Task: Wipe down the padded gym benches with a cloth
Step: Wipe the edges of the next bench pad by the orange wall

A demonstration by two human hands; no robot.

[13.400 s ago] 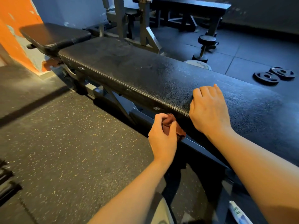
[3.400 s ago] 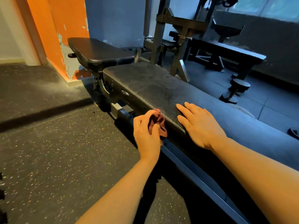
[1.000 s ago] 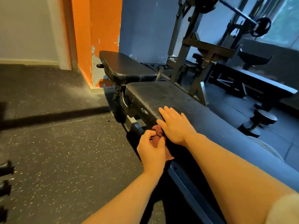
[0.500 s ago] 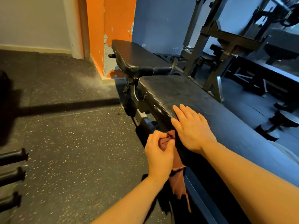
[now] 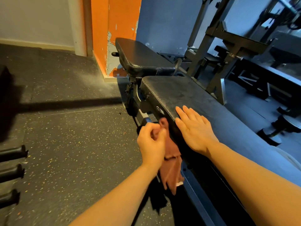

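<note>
The bench (image 5: 187, 95), a long black padded pad, ran from the near right to the centre of the scene. Its top surface showed a dull, dusty film.

The right hand (image 5: 194, 131) lay palm down on the near-left edge of the pad. Its fingers were straight and together, pointing far-left, and gripped nothing.

The left hand (image 5: 151, 142) was positioned just left of the right hand, below the pad edge. Its fingers were curled and pinched the upper part of the cloth (image 5: 171, 170). The two hands were close but apart.

The cloth was reddish-brown. It was held against the left side face of the pad, and its lower part hung loose in front of the frame rail (image 5: 195, 198). A small white tag showed at its lower edge.

A second pad (image 5: 140, 57), also black, stood beyond the far end of the bench, next to an orange pillar (image 5: 114, 22) with chipped paint.

The floor (image 5: 73, 136) was dark speckled rubber. Three black bar ends (image 5: 13, 170) projected in from the left edge. A steel rack (image 5: 228, 38) stood to the far right of the bench.
</note>
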